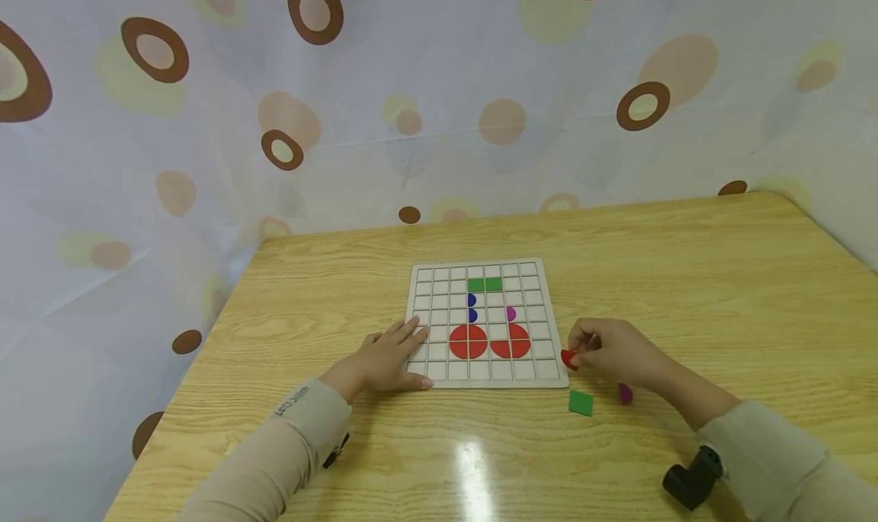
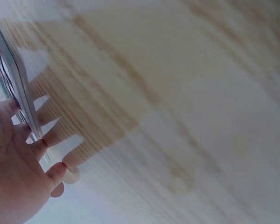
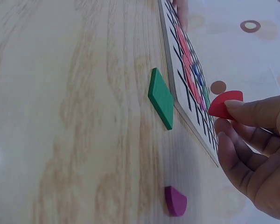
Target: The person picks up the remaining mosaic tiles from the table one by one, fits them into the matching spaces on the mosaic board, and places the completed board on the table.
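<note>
A white square board (image 1: 439,371) with a black grid lies on the table. My left hand (image 1: 387,358) rests on its left edge, fingers spread. Beyond the board's right edge, my right hand (image 1: 620,350) pinches a red quarter-circle piece (image 3: 224,105) between thumb and fingers. On the grid, red quarters form a full circle (image 1: 459,348) and, beside it, a circle (image 1: 519,348) with its upper-left cell white. Two green squares (image 1: 484,284), two blue half circles (image 1: 472,315) and a magenta half circle (image 1: 511,314) also sit on the grid.
On the wooden table (image 1: 329,278), a loose green square (image 1: 581,402) lies near the board's lower right corner. A magenta half circle (image 1: 625,393) lies close to my right wrist. A patterned curtain (image 1: 453,148) hangs behind the table.
</note>
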Demonstrator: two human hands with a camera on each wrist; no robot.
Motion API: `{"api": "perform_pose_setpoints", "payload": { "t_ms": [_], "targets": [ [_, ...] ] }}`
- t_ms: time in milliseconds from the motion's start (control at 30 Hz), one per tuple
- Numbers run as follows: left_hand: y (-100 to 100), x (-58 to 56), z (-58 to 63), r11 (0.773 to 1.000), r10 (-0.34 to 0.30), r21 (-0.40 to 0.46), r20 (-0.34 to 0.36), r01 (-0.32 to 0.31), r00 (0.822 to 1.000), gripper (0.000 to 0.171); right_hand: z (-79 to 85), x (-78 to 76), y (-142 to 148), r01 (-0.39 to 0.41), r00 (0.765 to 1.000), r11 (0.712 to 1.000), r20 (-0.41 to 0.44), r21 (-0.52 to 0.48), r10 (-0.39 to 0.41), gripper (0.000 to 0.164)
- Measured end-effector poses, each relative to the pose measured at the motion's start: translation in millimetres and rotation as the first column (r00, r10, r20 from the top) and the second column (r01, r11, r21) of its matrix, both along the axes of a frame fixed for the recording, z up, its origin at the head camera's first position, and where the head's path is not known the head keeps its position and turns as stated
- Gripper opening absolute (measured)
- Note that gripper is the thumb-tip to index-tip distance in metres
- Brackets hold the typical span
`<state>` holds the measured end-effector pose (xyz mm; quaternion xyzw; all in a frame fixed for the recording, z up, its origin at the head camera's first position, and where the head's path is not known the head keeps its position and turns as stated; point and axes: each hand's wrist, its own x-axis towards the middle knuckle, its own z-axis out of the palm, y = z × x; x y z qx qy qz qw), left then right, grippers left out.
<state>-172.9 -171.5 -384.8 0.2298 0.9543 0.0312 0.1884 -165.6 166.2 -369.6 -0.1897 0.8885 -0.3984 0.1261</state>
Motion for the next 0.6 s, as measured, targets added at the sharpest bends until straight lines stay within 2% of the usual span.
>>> {"api": "perform_pose_setpoints", "payload": {
  "t_ms": [367,600],
  "targets": [
    [0,-0.2,0.4,1.000,0.011,0.003,0.008,-0.011,1.000,0.083,2.8,-6.5,-9,0.015,0.999,0.999,0.033,-0.045,-0.014,0.010],
    [-1,-0.6,-1.3,1.000,0.009,0.003,0.006,-0.009,1.000,0.083,-0.6,-14.7,-18,-0.014,0.998,0.995,0.056,-0.100,0.020,0.014]
  ]
}}
